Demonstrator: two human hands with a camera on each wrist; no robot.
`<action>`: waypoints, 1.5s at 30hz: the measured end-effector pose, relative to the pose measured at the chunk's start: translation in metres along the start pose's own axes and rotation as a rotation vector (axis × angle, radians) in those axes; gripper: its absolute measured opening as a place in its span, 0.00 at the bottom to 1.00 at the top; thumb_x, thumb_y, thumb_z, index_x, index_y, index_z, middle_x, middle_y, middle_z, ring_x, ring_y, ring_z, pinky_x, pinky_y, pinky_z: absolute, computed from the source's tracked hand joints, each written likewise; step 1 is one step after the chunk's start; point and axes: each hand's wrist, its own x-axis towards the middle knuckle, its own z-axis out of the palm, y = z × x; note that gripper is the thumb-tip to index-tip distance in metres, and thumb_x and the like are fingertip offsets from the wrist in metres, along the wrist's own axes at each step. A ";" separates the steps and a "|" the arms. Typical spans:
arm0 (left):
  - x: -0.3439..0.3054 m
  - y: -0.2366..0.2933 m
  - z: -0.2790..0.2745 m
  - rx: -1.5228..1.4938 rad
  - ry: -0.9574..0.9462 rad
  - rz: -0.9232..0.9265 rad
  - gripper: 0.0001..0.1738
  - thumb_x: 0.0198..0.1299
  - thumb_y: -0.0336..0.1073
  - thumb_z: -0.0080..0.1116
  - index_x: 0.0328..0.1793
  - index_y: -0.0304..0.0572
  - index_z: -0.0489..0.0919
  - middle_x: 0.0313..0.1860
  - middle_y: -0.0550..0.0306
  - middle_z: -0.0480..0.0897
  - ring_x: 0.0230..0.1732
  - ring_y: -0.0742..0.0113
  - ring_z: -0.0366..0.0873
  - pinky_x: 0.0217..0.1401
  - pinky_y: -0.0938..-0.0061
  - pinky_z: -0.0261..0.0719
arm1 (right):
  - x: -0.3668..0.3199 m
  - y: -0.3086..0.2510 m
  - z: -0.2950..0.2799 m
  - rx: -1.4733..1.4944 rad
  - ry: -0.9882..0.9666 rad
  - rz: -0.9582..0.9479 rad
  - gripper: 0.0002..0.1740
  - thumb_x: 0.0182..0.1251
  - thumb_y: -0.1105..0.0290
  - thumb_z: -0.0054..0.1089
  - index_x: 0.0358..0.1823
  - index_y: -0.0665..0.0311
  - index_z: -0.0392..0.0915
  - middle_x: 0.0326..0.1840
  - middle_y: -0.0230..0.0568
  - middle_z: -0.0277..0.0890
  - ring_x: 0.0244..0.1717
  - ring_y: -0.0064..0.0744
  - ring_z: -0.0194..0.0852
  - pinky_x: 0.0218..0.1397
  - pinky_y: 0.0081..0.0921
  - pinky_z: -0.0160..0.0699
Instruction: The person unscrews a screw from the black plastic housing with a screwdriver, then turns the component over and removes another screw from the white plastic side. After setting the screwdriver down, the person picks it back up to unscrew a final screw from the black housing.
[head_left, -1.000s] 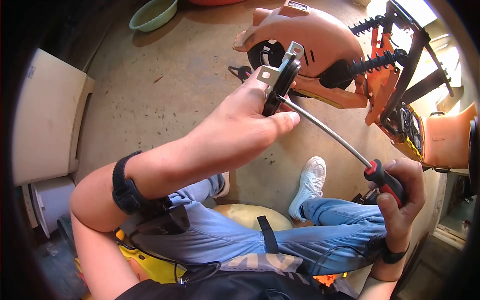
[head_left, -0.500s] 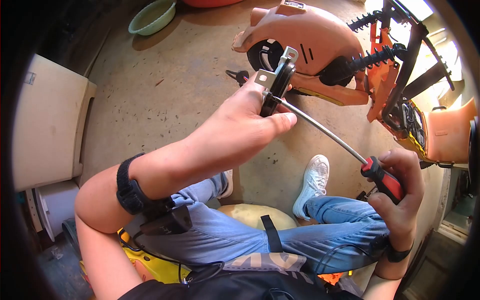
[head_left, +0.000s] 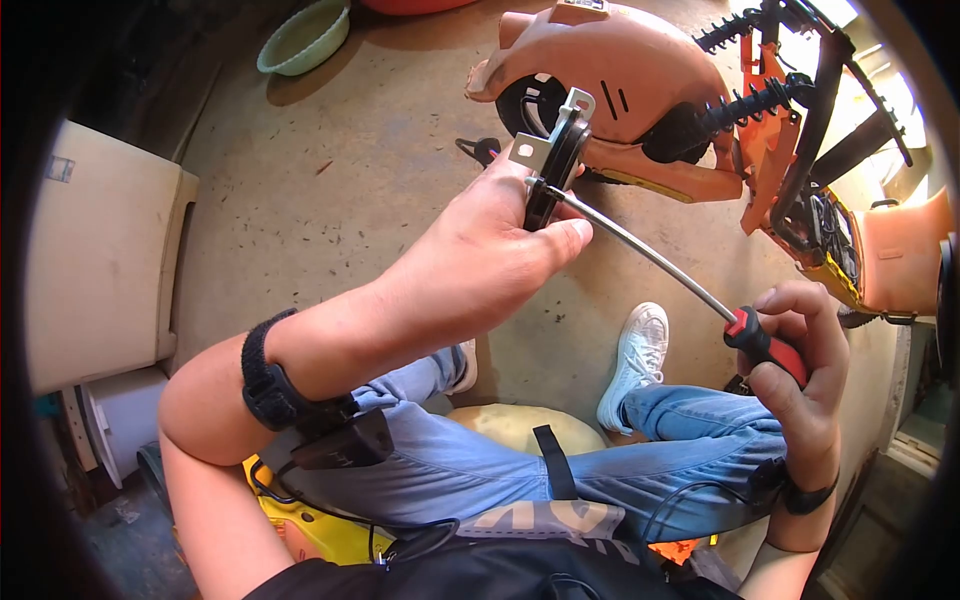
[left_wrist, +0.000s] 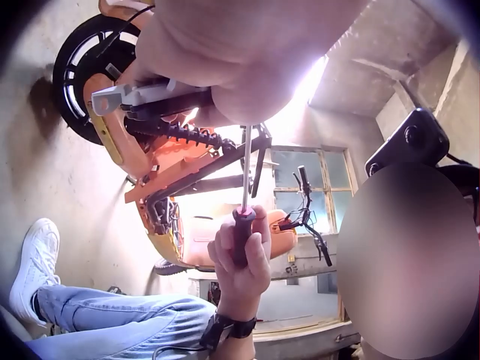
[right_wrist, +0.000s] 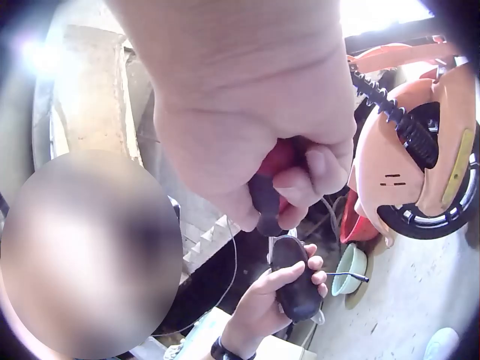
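In the head view my left hand (head_left: pixel 490 245) grips a black rounded part (head_left: pixel 566 165) fitted with a silver metal bracket (head_left: pixel 530 150). Its thumb lies along the near end. My right hand (head_left: pixel 815 370) curls its fingers and thumb round the red and black handle of a screwdriver (head_left: pixel 650 252). The long shaft slants up to the left, and its tip meets the lower edge of the black part. From the right wrist, the smooth rounded face of that black part (right_wrist: pixel 296 285) shows. The left wrist view shows the screwdriver handle (left_wrist: pixel 244 236) upright in the right hand.
A partly stripped orange scooter or electric bike (head_left: pixel 620 80), with coil shock absorbers (head_left: pixel 750 108), lies beyond the hands. A pale green basin (head_left: pixel 305 38) sits on the floor at the back left. A cream cabinet (head_left: pixel 105 260) stands left. The person's legs (head_left: pixel 450 450) are below.
The fingers of the right hand have shifted round the screwdriver handle. The tip stays at the black part, which the left hand keeps holding in nearly the same place.
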 end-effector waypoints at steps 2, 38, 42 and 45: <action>0.000 0.001 0.000 0.016 0.001 0.010 0.24 0.69 0.34 0.61 0.68 0.37 0.70 0.49 0.64 0.76 0.51 0.78 0.72 0.58 0.78 0.71 | 0.001 0.000 -0.001 0.008 -0.004 0.005 0.32 0.58 0.61 0.72 0.58 0.69 0.67 0.39 0.38 0.77 0.37 0.19 0.72 0.42 0.17 0.71; 0.001 -0.002 -0.029 -0.068 0.133 0.001 0.13 0.63 0.38 0.50 0.39 0.34 0.75 0.27 0.57 0.73 0.25 0.68 0.67 0.27 0.70 0.66 | 0.109 0.172 0.069 -0.961 -0.460 -0.043 0.13 0.57 0.66 0.63 0.42 0.64 0.78 0.35 0.52 0.82 0.44 0.54 0.82 0.50 0.45 0.79; -0.012 -0.006 -0.044 0.037 0.000 0.101 0.14 0.64 0.39 0.50 0.40 0.33 0.74 0.28 0.57 0.74 0.27 0.67 0.68 0.30 0.70 0.67 | 0.113 0.215 0.090 -0.985 -0.449 0.034 0.14 0.57 0.65 0.62 0.43 0.64 0.79 0.36 0.52 0.83 0.44 0.54 0.82 0.51 0.44 0.79; -0.015 -0.005 -0.037 0.047 0.030 0.156 0.16 0.65 0.40 0.49 0.47 0.32 0.73 0.35 0.53 0.75 0.34 0.66 0.69 0.36 0.71 0.69 | 0.110 0.234 0.100 -0.982 -0.432 0.044 0.14 0.57 0.65 0.62 0.43 0.63 0.79 0.36 0.52 0.82 0.43 0.55 0.82 0.51 0.44 0.80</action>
